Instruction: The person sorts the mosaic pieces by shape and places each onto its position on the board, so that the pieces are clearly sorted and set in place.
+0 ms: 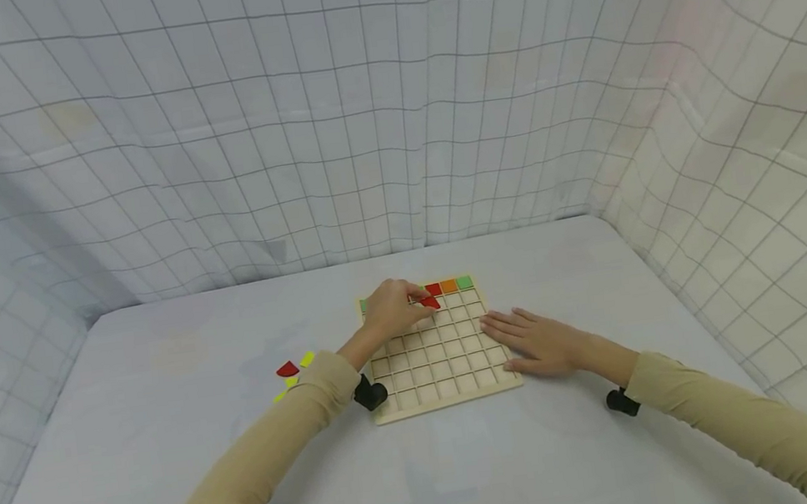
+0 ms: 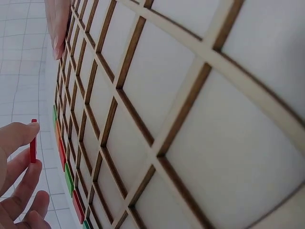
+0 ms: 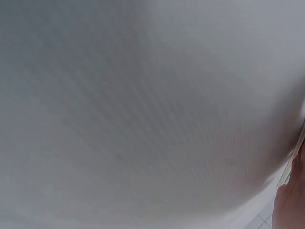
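A wooden grid board (image 1: 433, 404) lies on the white-covered table, with red, orange and green tiles in the row along its far edge. Over the far part of the board, my left hand (image 1: 388, 311) pinches a red tile (image 1: 430, 303) between thumb and fingers. The left wrist view shows this red tile (image 2: 33, 143) edge-on, apart from the grid. My right hand (image 1: 539, 342) lies flat with straight fingers at the board's right edge, fingertips over the rim. Only a sliver of the right hand (image 3: 290, 191) appears in the right wrist view.
Left of the board, partly behind the left sleeve, lie a loose red piece (image 1: 287, 369) with a curved edge and several yellow pieces (image 1: 307, 359). Grid-patterned white curtains (image 1: 387, 119) hang behind and beside the table (image 1: 162, 382).
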{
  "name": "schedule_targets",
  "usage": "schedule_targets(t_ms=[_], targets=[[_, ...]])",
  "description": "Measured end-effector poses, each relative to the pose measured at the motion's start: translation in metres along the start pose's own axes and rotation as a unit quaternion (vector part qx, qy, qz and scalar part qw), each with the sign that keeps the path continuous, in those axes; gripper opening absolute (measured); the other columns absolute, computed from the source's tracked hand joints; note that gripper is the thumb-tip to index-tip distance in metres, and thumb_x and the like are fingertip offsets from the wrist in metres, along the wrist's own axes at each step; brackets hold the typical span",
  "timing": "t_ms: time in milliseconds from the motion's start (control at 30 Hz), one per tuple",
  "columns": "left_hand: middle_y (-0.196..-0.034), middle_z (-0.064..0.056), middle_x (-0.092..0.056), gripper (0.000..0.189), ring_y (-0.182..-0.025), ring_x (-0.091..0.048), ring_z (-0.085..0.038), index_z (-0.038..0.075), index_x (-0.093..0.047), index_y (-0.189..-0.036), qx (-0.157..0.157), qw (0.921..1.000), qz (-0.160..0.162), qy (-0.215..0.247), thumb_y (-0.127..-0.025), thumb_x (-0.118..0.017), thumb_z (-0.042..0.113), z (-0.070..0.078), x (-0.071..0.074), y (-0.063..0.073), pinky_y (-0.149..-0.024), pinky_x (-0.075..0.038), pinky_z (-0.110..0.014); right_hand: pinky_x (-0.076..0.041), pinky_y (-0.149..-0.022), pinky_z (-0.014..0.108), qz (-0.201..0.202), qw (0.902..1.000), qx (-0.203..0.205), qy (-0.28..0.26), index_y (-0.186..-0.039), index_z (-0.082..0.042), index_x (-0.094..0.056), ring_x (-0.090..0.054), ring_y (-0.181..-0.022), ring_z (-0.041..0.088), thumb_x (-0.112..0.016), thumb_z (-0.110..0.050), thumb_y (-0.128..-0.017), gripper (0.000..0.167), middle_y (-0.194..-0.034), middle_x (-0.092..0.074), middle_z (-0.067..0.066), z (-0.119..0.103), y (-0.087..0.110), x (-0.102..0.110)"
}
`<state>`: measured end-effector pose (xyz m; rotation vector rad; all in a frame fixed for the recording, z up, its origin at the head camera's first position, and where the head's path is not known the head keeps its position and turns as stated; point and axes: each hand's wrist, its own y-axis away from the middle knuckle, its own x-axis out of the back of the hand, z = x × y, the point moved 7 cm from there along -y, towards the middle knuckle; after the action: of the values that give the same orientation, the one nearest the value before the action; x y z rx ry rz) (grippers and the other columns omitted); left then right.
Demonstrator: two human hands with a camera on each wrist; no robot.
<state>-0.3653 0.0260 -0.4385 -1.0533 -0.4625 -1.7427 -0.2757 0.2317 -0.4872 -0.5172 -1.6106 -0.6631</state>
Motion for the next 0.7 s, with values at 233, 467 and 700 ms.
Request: schedule_targets(t_ms=[233, 467, 700], targets=[[-0.107, -0.002, -0.073, 0.030, -0.088, -0.063, -0.019, 0.016, -0.076, -0.103, 0.004, 1.0000, 0.006, -0.003, -0.080, -0.077, 0.035, 0.008, -0.006, -0.009, -0.044, -0.030, -0.018, -0.016, -0.119, 0.051, -0.006, 1.0000, -0.007, -0.003, -0.154, -0.007, -0.015, -0.011, -0.150, 0.026, -0.038, -0.046, -0.101, 0.070, -0.162, -0.011, 0.007, 0.000, 0.002, -0.001], [-0.102, -0.003, -0.073, 0.033, -0.082, -0.062, -0.018, 0.013, -0.075, -0.106, 0.002, 0.9999, -0.011, -0.004, -0.081, -0.077, 0.034, 0.016, -0.017, -0.020, -0.052, -0.042, -0.020, -0.018, -0.118, 0.052, 0.000, 1.0000, -0.006, 0.004, -0.154, -0.007, -0.016, -0.013, -0.149, 0.027, -0.036, -0.047, -0.102, 0.069, -0.162, -0.013, 0.008, 0.002, 0.003, -0.002], [-0.104, -0.003, -0.072, 0.034, -0.086, -0.065, -0.018, 0.014, -0.075, -0.106, 0.004, 0.9998, -0.014, -0.015, -0.081, -0.076, 0.037, 0.014, -0.027, -0.027, -0.063, -0.050, -0.025, -0.016, -0.118, 0.051, -0.002, 0.9999, -0.007, 0.007, -0.155, -0.010, -0.014, -0.012, -0.150, 0.025, -0.034, -0.049, -0.102, 0.069, -0.163, -0.011, 0.006, 0.001, 0.001, -0.001]])
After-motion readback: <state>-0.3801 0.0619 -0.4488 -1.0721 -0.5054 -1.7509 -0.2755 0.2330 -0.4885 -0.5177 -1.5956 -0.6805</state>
